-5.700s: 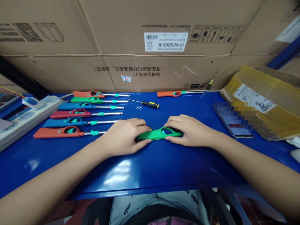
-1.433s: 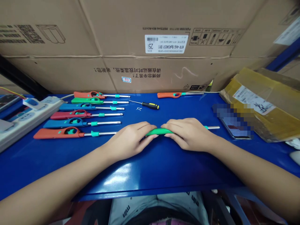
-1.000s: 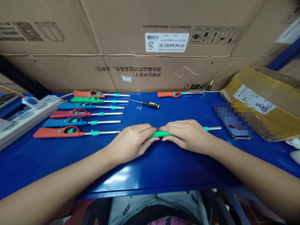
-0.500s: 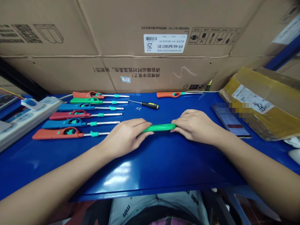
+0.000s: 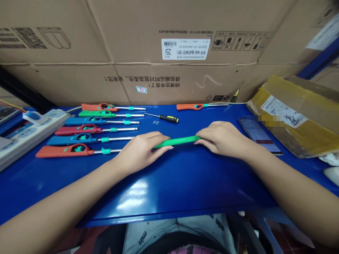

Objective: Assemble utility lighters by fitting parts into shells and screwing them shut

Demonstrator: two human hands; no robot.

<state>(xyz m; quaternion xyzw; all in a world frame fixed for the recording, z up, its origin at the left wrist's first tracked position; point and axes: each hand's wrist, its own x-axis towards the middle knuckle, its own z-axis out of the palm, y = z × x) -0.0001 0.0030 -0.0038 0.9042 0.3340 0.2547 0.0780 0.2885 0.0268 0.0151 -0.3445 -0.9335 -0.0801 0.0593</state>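
Between my hands is a green lighter handle [image 5: 180, 141], seen edge-on and held above the blue tabletop [image 5: 185, 187]. My left hand [image 5: 143, 150] pinches its left end between thumb and fingers, hiding that end. At the right end, my right hand [image 5: 222, 139] grips it with thumb and fingertips. Left of my left hand lie several long-necked lighters in a row, the closest an orange lighter [image 5: 63, 150] with a metal tube. Beyond my hands rests a black-and-yellow screwdriver [image 5: 168, 118], and past it a single orange lighter [image 5: 189, 106].
A white power strip [image 5: 34, 132] lies along the left side. At right are a phone [image 5: 258, 135] and a taped cardboard box [image 5: 296, 116]. Large cardboard [image 5: 143, 46] closes off the back. The table's front edge [image 5: 164, 215] is above my lap.
My hands have drawn slightly apart, showing more of the green handle. Its right end is now a little higher than its left. The other items lie as before.
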